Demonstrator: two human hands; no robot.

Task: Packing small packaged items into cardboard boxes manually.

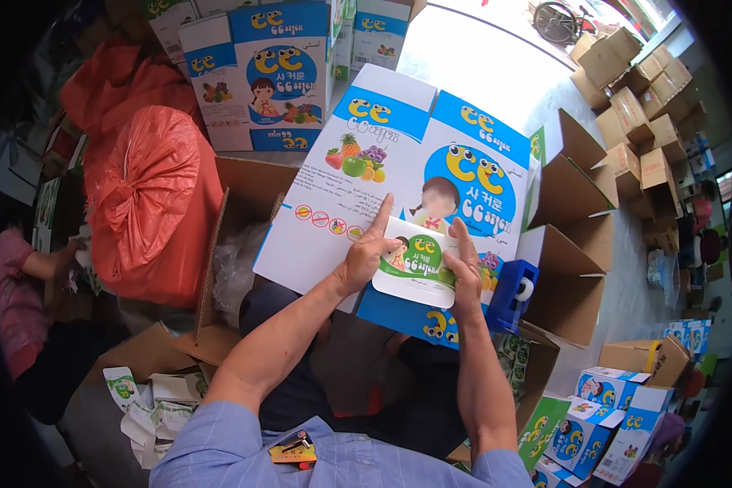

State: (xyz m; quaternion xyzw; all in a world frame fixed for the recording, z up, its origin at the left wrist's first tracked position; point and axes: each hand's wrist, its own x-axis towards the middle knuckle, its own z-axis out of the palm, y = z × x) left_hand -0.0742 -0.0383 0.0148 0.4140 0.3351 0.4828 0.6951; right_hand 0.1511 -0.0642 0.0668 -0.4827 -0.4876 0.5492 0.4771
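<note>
Between my two hands is a small flat green-and-white carton point(419, 285) with rounded lower corners and a cartoon print. My left hand point(368, 254) grips its left edge, thumb on top and index finger stretched out over the larger sheet beneath. The right edge is pinched by my right hand point(465, 276), its thumb on the printed face. Under both hands lies a big flattened blue-and-white carton point(301, 236) with fruit pictures and cartoon eyes, tilted across in front of me. A blue tape dispenser point(508, 297) with a roll stands at its right edge, near my right hand.
Red plastic sacks point(150, 203) bulge at the left, beside an open brown box point(211, 252) with clear plastic. Open brown cartons point(573, 236) stand at the right. Small cartons point(159, 415) are heaped lower left. Another person's arm point(45, 264) shows at far left.
</note>
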